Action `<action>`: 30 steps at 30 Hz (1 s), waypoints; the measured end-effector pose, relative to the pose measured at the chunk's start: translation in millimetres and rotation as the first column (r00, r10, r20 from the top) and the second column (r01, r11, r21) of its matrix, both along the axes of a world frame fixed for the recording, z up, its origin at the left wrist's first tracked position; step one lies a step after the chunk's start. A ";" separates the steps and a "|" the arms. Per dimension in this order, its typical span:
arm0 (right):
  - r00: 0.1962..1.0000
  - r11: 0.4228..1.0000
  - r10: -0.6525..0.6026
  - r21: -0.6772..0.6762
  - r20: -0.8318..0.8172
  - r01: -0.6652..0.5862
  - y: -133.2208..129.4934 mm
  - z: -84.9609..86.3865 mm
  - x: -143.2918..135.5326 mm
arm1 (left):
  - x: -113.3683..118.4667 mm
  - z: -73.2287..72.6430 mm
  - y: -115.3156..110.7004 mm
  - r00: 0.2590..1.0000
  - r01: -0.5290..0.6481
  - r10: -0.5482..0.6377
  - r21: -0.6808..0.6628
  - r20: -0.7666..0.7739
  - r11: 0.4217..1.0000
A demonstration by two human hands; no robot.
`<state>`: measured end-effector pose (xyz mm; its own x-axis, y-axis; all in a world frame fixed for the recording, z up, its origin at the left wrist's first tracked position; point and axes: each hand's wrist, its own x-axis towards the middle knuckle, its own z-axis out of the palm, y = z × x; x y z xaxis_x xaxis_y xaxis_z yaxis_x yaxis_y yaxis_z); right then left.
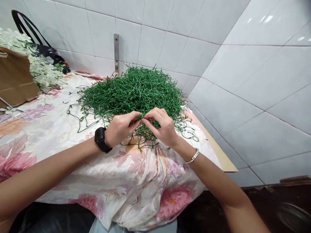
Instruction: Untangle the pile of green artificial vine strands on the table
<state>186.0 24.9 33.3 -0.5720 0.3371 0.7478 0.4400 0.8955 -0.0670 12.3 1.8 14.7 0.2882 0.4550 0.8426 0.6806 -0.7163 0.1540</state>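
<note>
A big heap of thin green wire stems (136,89) lies on a table under a floral cloth (60,129). My left hand (120,127), with a black watch on the wrist, and my right hand (162,126), with a silver bangle, meet at the heap's near edge. Both pinch the same few green stems between thumb and fingertips, which touch each other. Loose stems trail below my hands over the cloth.
White artificial flowers (36,64) and a brown paper bag (14,77) sit at the far left, with a dark bag (52,55) behind them. A tiled wall runs along the back and close on the right. The table's bare corner (225,161) shows at right.
</note>
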 end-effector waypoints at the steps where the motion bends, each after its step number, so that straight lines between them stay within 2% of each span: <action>1: 1.000 1.000 0.004 -0.011 -0.013 -0.004 0.7 -0.1 0.5 | -0.4 1.1 -1.2 0.999 0.028 -0.025 -0.071 0.030 0.997; 3: 0.998 0.999 0.017 -0.030 -0.058 -0.019 1.4 1.4 2.5 | -2.0 4.4 -3.7 0.992 0.108 -0.090 -0.208 0.091 0.972; 5: 0.993 1.000 -0.003 -0.024 -0.122 0.000 0.7 3.9 4.7 | -3.8 8.0 -5.7 0.981 0.183 -0.154 -0.289 0.120 0.940; 10: 0.974 0.993 -0.094 0.049 -0.204 0.106 -3.6 9.1 8.7 | -4.3 11.0 -7.6 0.960 0.269 -0.214 -0.368 0.183 0.890; 13: 0.976 0.997 -0.063 0.035 -0.208 0.071 -5.5 10.1 9.4 | -3.5 8.7 -6.6 0.945 0.311 -0.244 -0.370 0.218 0.875; 17: 0.987 0.998 0.019 -0.054 -0.159 -0.028 -7.4 10.8 8.8 | -3.6 6.7 -4.7 0.930 0.355 -0.299 -0.324 0.212 0.877; 23: 0.992 0.989 0.053 -0.133 -0.114 -0.068 -10.1 10.7 7.8 | -2.8 8.0 -5.0 0.946 0.294 -0.261 -0.176 0.190 0.939; 30: 0.992 0.968 0.068 -0.233 -0.108 -0.092 -5.8 8.1 9.1 | -1.3 6.6 -8.4 0.932 0.307 -0.244 -0.227 0.266 0.924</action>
